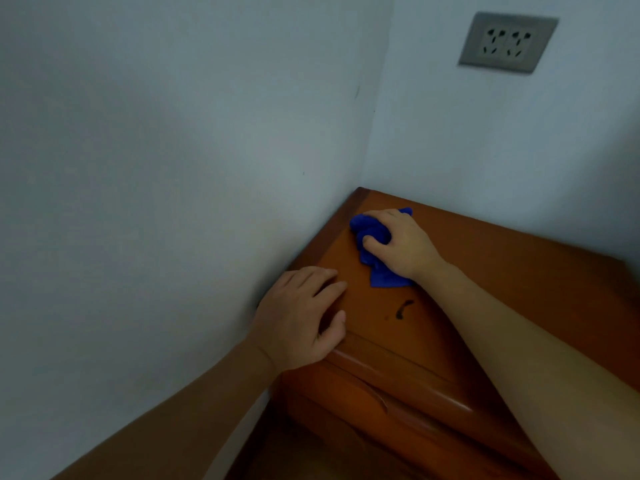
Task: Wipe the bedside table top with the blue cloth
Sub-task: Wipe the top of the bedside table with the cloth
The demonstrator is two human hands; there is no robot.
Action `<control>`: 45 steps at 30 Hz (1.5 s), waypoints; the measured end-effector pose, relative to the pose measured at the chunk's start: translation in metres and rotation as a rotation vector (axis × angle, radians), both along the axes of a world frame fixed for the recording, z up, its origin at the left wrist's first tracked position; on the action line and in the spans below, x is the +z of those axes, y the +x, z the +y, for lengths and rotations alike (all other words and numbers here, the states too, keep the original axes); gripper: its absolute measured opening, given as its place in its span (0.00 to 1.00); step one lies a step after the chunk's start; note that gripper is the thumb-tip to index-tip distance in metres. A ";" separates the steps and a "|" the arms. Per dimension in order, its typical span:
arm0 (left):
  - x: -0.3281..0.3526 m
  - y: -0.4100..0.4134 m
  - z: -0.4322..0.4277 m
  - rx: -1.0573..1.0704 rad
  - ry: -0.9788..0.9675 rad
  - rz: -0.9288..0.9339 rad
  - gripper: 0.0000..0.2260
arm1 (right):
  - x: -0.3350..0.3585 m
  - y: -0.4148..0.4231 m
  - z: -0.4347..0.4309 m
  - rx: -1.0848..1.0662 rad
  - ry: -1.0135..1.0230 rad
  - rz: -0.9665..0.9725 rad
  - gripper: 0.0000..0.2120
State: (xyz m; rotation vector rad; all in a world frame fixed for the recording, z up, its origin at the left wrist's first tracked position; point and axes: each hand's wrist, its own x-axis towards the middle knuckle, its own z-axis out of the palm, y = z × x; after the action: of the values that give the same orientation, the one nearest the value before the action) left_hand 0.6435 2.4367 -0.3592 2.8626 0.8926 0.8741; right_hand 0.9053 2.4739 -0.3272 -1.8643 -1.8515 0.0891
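The brown wooden bedside table [485, 271] fills the lower right, pushed into a wall corner. A bunched blue cloth [369, 233] lies on its top near the far corner. My right hand [401, 244] grips the cloth, fingers curled round it and pressing it onto the wood. Resting flat on the table's near left edge is my left hand [304, 313], fingers spread and holding nothing. A dark smear [403, 310] marks the top between the two hands.
Pale walls close in on the left and behind the table. A grey double wall socket [507, 41] sits high on the back wall. The table's drawer front [363, 410] shows below the top edge.
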 end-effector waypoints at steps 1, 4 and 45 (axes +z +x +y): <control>0.000 0.000 0.000 0.004 0.000 0.000 0.19 | 0.001 -0.004 0.007 -0.003 -0.007 -0.024 0.26; 0.000 0.001 0.000 0.013 0.005 0.010 0.19 | 0.005 -0.022 0.022 0.068 -0.020 -0.102 0.26; 0.025 0.032 -0.006 0.102 -0.135 0.068 0.20 | -0.003 -0.020 -0.180 -0.233 0.006 -0.012 0.27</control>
State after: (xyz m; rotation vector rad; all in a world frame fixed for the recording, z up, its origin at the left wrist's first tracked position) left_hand 0.6756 2.4311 -0.3340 2.7672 1.0694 0.6983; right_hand 0.8855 2.2937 -0.3298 -2.0654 -1.6267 -0.0083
